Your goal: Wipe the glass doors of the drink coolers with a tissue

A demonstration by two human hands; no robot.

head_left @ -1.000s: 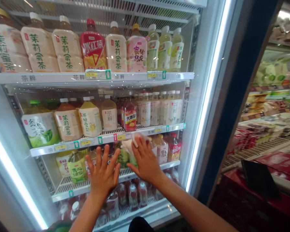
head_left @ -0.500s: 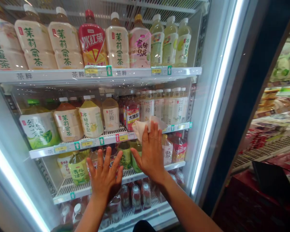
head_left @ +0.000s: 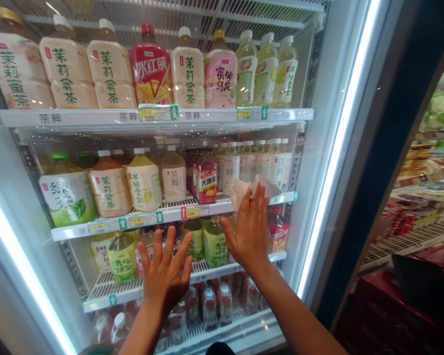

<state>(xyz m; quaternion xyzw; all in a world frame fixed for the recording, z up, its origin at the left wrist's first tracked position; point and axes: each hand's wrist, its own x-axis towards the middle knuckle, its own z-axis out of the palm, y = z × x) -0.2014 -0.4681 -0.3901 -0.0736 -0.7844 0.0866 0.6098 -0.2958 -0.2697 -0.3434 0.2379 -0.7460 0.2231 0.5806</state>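
I face the glass door [head_left: 318,88] of a drinks cooler. My right hand [head_left: 249,231] presses a white cloth [head_left: 240,191] flat against the glass, fingers stretched out over it, level with the middle shelf's price rail. My left hand [head_left: 166,273] lies flat on the glass lower down, fingers spread, holding nothing. Behind the glass stand rows of tea bottles, among them a red bottle [head_left: 151,66] on the top shelf and a green tea bottle [head_left: 67,190] on the middle shelf.
A bright light strip [head_left: 340,148] runs down the cooler's right edge beside a dark door frame [head_left: 388,138]. To the right are open store shelves [head_left: 425,182] with packaged goods and a red counter [head_left: 422,296].
My right hand has slid the cloth up and to the right across the glass, from the lower shelf level to the middle shelf rail. My left hand has stayed flat on the glass.
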